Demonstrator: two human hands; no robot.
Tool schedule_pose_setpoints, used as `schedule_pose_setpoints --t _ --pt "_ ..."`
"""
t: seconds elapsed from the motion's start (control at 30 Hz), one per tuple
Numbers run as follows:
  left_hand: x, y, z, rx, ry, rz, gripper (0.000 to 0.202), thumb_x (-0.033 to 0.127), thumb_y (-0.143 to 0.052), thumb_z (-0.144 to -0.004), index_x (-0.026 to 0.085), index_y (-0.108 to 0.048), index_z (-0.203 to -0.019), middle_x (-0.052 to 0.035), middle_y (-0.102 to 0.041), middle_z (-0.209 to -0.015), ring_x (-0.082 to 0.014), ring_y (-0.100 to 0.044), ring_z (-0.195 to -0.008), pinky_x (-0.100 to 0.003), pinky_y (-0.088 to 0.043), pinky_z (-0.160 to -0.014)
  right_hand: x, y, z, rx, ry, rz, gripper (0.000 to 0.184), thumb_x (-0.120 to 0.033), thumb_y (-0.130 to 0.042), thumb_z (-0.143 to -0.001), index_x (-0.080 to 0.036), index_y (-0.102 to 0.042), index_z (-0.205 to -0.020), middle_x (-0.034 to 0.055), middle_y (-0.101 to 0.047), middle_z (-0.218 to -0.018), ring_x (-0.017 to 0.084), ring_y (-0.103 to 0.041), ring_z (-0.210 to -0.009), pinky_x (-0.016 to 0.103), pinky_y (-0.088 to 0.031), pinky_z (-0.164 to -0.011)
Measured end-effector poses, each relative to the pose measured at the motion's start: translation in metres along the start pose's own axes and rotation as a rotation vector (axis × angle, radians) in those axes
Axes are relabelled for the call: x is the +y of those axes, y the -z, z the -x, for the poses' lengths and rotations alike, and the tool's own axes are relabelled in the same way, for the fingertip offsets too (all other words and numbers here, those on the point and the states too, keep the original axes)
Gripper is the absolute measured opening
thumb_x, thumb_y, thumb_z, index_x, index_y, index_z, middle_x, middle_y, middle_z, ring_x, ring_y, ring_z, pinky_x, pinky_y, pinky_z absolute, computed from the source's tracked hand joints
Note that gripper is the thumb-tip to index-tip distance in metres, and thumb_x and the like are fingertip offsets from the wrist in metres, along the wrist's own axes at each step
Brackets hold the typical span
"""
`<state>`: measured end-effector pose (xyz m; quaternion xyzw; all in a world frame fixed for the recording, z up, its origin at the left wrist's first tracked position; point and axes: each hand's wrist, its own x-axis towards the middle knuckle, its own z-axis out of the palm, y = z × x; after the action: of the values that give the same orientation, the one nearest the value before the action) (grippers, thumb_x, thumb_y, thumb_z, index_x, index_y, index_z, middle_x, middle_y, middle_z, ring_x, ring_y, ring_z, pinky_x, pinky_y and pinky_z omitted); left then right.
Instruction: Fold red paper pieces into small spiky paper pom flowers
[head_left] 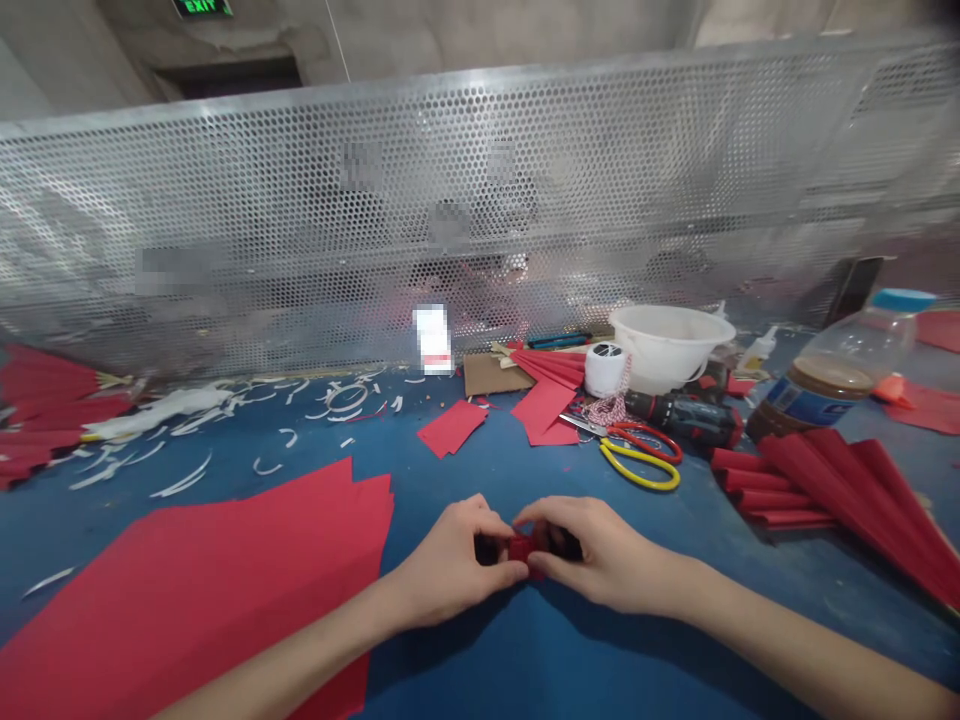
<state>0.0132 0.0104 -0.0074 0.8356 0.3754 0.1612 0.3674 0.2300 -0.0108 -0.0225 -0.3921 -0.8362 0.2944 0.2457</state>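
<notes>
Your left fingers (504,576) and right fingers (556,570), nearly closed, pinch a small red piece (520,549) over the worktop (450,680); this looks like shaping, and the next move calls for even pressure.

Your bare left forearm (300,642) slants in from the lower left, and your bare right forearm (787,630) from the lower right, so the two converge in front of you. Your left hand (456,558) and right hand (600,555) face each other, knuckles outward, thumbs on the side nearer you. Each is bent into a pinch: your left index finger (491,523) arches above your left thumb (504,574), and your right index finger (538,508) curves over your right thumb (553,570). Your thumb tips sit just beside each other. Your remaining fingers are mostly hidden, tucked into shadow. Both wrists look nearly straight.
</notes>
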Motion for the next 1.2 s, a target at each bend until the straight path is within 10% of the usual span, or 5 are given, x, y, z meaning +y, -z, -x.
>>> schedule_pose_setpoints --t 0.63,0.87,1.2 --pt "-0.003 0.005 0.001 0.003 0.019 0.011 0.011 0.031 -0.069 -0.079 0.021 -0.072 -0.082 -0.0001 -0.062 -0.071 -0.0187 -0.050 -0.081 -0.027 -0.037 -0.070 -0.003 -0.002 -0.002 0.087 -0.089 -0.095 0.015 -0.029 -0.054 -0.093 -0.021 -0.063 -0.101 -0.0014 -0.067 -0.073 0.012 -0.057 -0.062 0.023 -0.039 -0.059" --pt "-0.005 0.013 0.009 0.062 -0.028 0.045 0.049 0.004 -0.055 -0.066 0.024 -0.059 -0.110 0.0014 -0.052 -0.091 -0.0160 -0.046 -0.082 -0.026 -0.039 -0.075 0.014 -0.002 -0.009 0.298 -0.220 -0.252 0.029 -0.040 -0.044 -0.098 -0.018 -0.061 -0.092 -0.0027 -0.055 -0.062 0.012 -0.048 -0.053 0.023 -0.035 -0.051" --pt "-0.002 -0.004 0.019 0.130 -0.196 -0.115 0.025 0.007 -0.063 -0.069 0.021 -0.061 -0.090 -0.0015 -0.055 -0.097 -0.0180 -0.050 -0.089 -0.027 -0.042 -0.080 0.009 0.014 0.002 -0.017 -0.011 -0.077 0.032 -0.006 -0.055 -0.072 -0.019 -0.068 -0.098 -0.0001 -0.065 -0.086 0.012 -0.052 -0.066 0.022 -0.040 -0.060"
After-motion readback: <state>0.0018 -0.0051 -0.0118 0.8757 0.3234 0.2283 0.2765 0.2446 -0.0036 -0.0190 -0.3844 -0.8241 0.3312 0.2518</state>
